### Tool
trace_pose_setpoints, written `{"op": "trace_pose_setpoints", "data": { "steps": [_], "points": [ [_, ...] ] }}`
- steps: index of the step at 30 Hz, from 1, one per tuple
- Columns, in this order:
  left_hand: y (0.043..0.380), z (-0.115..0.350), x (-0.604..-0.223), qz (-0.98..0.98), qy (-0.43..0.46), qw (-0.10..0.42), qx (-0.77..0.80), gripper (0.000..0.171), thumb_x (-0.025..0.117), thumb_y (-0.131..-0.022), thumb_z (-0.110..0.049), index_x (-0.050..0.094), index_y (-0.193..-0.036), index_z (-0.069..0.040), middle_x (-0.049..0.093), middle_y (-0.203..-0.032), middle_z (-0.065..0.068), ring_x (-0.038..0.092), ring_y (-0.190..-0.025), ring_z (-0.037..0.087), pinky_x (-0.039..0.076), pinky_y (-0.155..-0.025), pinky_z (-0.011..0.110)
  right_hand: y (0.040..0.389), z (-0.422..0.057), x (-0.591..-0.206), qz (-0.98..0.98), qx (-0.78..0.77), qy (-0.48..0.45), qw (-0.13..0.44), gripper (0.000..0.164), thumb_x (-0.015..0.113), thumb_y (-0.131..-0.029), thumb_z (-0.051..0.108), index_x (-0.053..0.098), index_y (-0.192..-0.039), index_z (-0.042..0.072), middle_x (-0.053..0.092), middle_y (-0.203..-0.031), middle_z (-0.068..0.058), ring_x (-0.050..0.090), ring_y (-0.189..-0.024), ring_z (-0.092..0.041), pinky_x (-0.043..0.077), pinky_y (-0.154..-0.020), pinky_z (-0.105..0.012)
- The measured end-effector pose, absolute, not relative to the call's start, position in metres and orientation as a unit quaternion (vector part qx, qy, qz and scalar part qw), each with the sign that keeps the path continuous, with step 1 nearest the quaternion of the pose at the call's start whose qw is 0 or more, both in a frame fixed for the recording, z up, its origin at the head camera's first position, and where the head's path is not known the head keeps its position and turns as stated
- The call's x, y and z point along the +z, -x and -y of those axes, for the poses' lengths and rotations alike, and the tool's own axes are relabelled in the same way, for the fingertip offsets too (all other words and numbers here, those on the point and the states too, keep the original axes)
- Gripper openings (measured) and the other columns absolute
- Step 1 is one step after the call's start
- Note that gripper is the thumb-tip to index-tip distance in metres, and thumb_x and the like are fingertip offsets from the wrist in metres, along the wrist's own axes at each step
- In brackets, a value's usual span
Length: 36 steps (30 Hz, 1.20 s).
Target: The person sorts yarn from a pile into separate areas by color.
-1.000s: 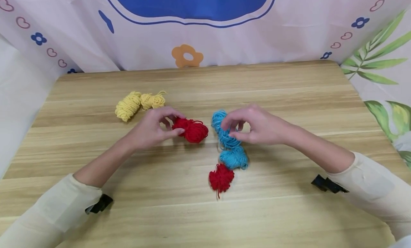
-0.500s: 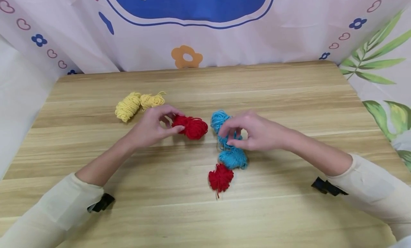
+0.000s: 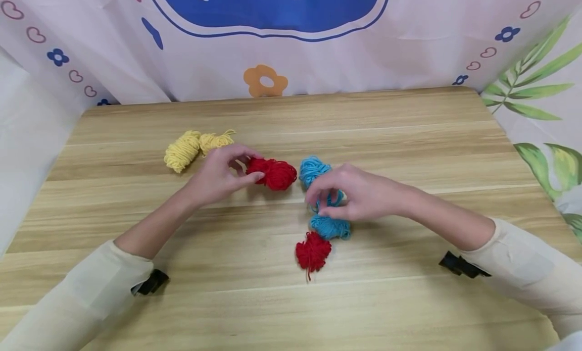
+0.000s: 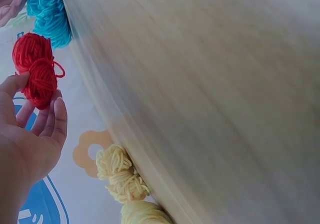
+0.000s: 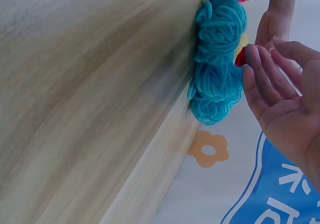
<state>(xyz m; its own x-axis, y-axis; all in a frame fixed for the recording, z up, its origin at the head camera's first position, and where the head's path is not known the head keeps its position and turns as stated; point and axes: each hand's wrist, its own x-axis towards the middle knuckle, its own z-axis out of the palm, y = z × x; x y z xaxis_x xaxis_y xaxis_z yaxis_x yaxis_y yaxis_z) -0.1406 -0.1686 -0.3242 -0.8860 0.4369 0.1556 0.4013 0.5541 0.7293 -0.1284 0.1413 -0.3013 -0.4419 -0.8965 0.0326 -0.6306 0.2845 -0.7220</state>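
My left hand (image 3: 218, 175) pinches a skein of red yarn (image 3: 281, 176) between thumb and fingers. In the left wrist view this red skein (image 4: 36, 66) hangs off the tabletop, tied in at its waist. My right hand (image 3: 356, 193) hovers over a larger skein of blue yarn (image 3: 312, 169) and hides part of it. Loosely bent fingers of that right hand (image 5: 287, 101), in the right wrist view, come close to the blue skein (image 5: 220, 28) and hold nothing. A smaller blue bundle (image 3: 333, 228) lies just nearer me, with a small red bundle (image 3: 312, 254) against it.
Two yellow yarn bundles, a thick one (image 3: 183, 151) and a smaller one (image 3: 212, 142), lie at the back left, beyond my left hand. The wooden table (image 3: 409, 310) ends at the back against a printed white cloth (image 3: 345, 63).
My left hand has lifted the red skein a little, moving it slightly up in the head view. My right hand has drifted toward me over the blue yarn.
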Motion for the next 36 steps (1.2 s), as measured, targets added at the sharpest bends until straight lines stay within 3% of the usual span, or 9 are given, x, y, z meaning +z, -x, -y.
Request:
{"op": "trace_pose_setpoints", "data": {
  "steps": [11,25,36],
  "points": [
    [0.144,0.166,-0.324,-0.881,-0.228,0.012,0.415,0.029,0.082,-0.087,-0.002,0.073,-0.113,0.005,0.073,-0.106,0.016,0.067,-0.091,0.025,0.057,-0.073,0.024,0.125,-0.137,-0.306,-0.761,-0.332,0.511,0.22,0.025,0.079,-0.091,0.007,0.071,-0.115,0.003,0.073,-0.104,-0.003,0.068,-0.088,-0.004,0.06,-0.079,-0.03],
    [0.149,0.163,-0.323,-0.879,-0.212,0.014,0.427,0.028,0.081,-0.088,-0.002,0.073,-0.113,0.005,0.072,-0.105,0.016,0.067,-0.09,0.026,0.056,-0.074,0.021,0.12,-0.133,-0.304,-0.752,-0.331,0.522,0.231,0.027,0.08,-0.09,0.006,0.072,-0.116,0.003,0.074,-0.105,-0.002,0.068,-0.089,-0.003,0.059,-0.082,-0.029],
    [0.151,0.16,-0.326,-0.885,-0.207,0.015,0.417,0.029,0.082,-0.088,-0.004,0.073,-0.114,0.003,0.072,-0.107,0.014,0.067,-0.092,0.024,0.058,-0.075,0.026,0.115,-0.134,-0.302,-0.756,-0.315,0.514,0.254,0.032,0.081,-0.09,0.009,0.071,-0.12,0.005,0.073,-0.106,-0.001,0.067,-0.09,-0.003,0.059,-0.081,-0.027]
  ]
}}
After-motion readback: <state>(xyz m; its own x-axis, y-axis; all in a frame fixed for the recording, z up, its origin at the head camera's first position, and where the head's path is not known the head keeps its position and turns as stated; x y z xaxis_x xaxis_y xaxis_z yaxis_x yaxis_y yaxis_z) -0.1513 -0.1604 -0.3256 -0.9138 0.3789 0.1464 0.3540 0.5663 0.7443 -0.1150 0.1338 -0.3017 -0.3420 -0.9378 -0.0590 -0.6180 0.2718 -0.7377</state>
